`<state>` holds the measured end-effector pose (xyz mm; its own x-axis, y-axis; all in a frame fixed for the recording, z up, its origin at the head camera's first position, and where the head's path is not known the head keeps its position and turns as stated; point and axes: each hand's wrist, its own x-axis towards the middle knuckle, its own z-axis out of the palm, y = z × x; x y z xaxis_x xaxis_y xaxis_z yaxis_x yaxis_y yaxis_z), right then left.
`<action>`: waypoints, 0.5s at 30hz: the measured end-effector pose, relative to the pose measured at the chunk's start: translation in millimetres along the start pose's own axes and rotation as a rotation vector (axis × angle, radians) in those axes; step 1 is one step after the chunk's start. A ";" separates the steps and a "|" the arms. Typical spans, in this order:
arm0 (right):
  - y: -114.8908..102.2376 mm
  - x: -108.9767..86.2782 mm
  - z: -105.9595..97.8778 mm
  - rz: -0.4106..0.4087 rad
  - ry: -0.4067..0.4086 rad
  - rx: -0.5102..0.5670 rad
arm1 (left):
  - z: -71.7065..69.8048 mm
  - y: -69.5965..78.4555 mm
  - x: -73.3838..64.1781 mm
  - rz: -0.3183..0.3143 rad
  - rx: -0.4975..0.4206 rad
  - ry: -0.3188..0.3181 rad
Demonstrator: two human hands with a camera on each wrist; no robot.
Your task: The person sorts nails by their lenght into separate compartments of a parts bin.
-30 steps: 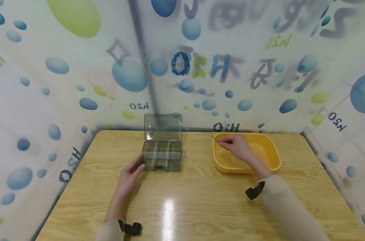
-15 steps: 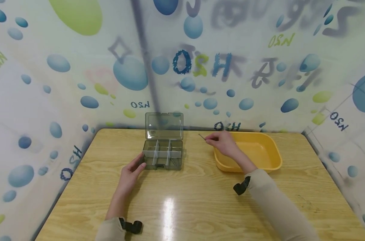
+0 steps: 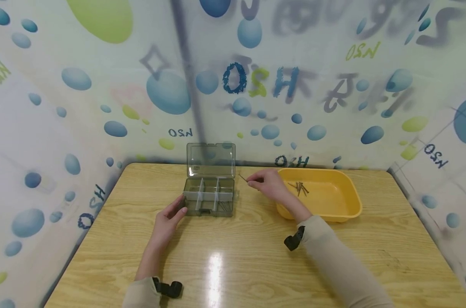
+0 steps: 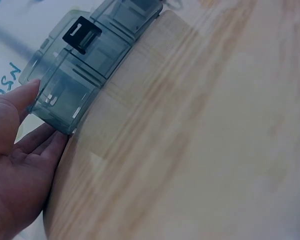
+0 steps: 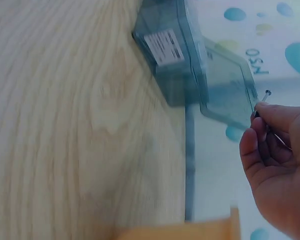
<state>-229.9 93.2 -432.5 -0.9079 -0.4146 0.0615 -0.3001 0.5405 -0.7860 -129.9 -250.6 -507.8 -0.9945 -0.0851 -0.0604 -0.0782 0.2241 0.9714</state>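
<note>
Fastener point(image 5: 267, 95) in right hand point(image 3: 269, 185), mirrored "H2O" lettering point(image 3: 259, 82)

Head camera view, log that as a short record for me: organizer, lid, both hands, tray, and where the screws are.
organizer: translucent gray six-compartment organizer, on the wooden table
lid: hinged lid raised open at the back
left hand: touches the organizer's left end
right hand: pinches one screw just right of the organizer
tray: yellow tray, right of the organizer
screws in tray: small loose cluster
front right compartment: several thin pieces, probably screws; exact count unclear
</note>
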 end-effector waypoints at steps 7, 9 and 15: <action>-14.6 4.8 25.8 -0.083 -0.016 0.020 | 0.4 -1.3 -2.4 0.011 -0.015 0.015; -17.0 6.0 31.8 -0.094 -0.022 0.020 | 0.6 -1.7 -2.8 0.012 -0.015 0.016; -22.6 8.9 45.7 -0.078 -0.048 0.036 | 1.0 -1.2 0.0 0.025 -0.006 0.018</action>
<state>-217.8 43.8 -442.3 -0.8667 -0.4898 0.0943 -0.3578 0.4788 -0.8017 -129.8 -249.9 -509.1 -0.9948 -0.0966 -0.0317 -0.0524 0.2204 0.9740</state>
